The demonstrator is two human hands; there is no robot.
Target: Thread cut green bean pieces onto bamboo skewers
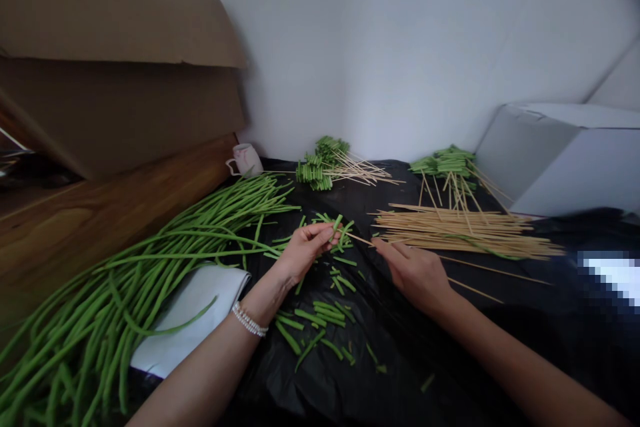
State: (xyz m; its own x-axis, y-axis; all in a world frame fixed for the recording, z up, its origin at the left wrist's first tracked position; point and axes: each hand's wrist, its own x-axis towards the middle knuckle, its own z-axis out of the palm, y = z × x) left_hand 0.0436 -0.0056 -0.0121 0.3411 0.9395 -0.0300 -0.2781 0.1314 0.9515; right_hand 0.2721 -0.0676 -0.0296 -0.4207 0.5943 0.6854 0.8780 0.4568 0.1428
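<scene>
My left hand (309, 247) is closed in a pinch on a short cut piece of green bean (337, 221). In my right hand (411, 270), closed around it, is a thin wooden skewer (357, 237) whose tip meets the bean piece at my left fingertips. Whether the tip has gone through the bean is hidden by the fingers. Loose cut bean pieces (329, 312) lie below and around my left hand. Just beyond my right hand lies a pile of bare wooden skewers (460, 230).
Long green beans (150, 273) heap at left, partly over a white sheet (187, 320). Skewered beans stand in bunches at back centre (315, 170) and back right (453, 161). A mug (247, 160), a cardboard box (125, 67) and a white box (560, 153) border the black plastic sheet (400, 373).
</scene>
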